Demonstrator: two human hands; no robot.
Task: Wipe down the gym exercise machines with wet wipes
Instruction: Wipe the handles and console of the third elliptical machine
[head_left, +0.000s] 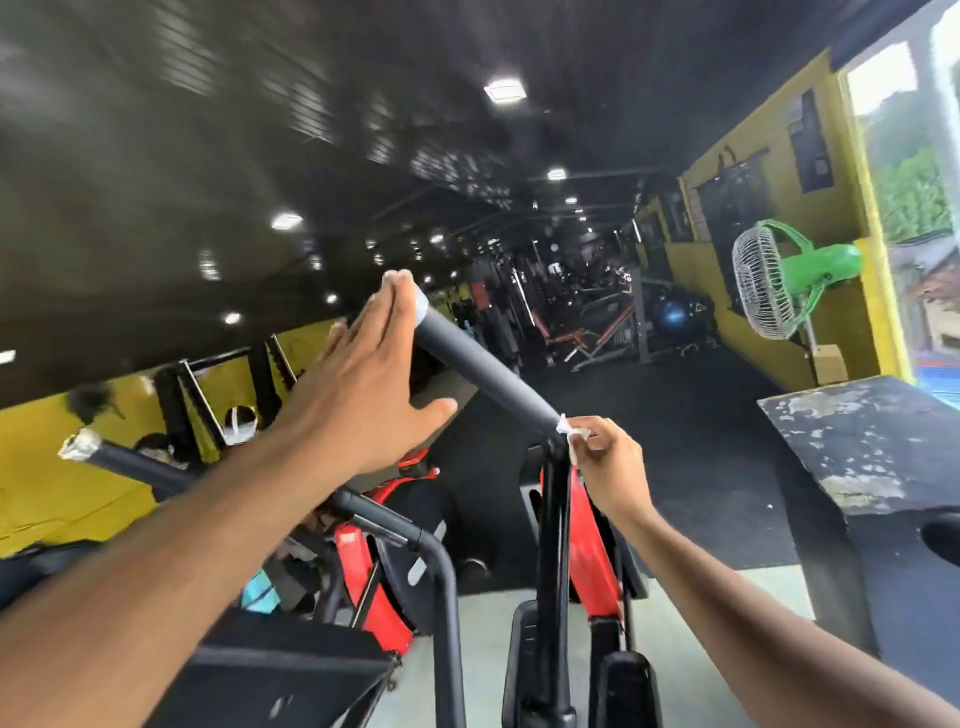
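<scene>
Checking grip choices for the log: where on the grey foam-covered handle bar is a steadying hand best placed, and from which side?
Probably the grey foam-covered handle bar near its upper capped end, approached from the left. The bar slants up and away, and the right hand already pinches the white wet wipe at its lower end, so the upper stretch stays free. The left hand is open there, fingertips by the cap.

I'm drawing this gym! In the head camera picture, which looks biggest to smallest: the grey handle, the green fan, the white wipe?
1. grey handle
2. green fan, but it stands farther away, so this order is unsure
3. white wipe, clearly smallest, pinched in the right hand
</scene>
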